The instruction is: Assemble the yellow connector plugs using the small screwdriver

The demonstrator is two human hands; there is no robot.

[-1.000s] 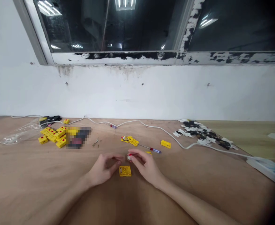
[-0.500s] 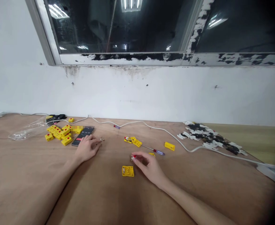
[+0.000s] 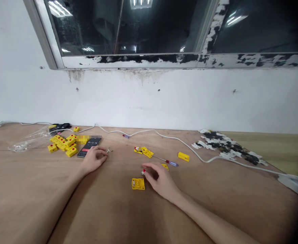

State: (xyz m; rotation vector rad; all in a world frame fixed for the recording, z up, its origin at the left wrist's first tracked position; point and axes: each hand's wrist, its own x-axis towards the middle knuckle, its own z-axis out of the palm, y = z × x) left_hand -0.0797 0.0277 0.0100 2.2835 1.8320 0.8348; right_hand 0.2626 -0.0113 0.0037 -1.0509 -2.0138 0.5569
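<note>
My left hand rests on the table with thumb and forefinger closed on a tiny metal part, too small to name. Between thumb and forefinger of my right hand is a small red and white part. Just left of and below that hand lies an open yellow case half. A yellow piece shows partly behind the right hand. Farther back, an opened yellow case lies beside a screwdriver, with a yellow block to the right.
Several yellow blocks with red dots are piled beside a phone at the left, near a clear plastic bag. A white cable runs across the back. Black and white pieces lie at the right.
The fingers of my left hand have closed onto the tiny metal part. My right hand has tilted the red and white part slightly, staying above the yellow case half.
</note>
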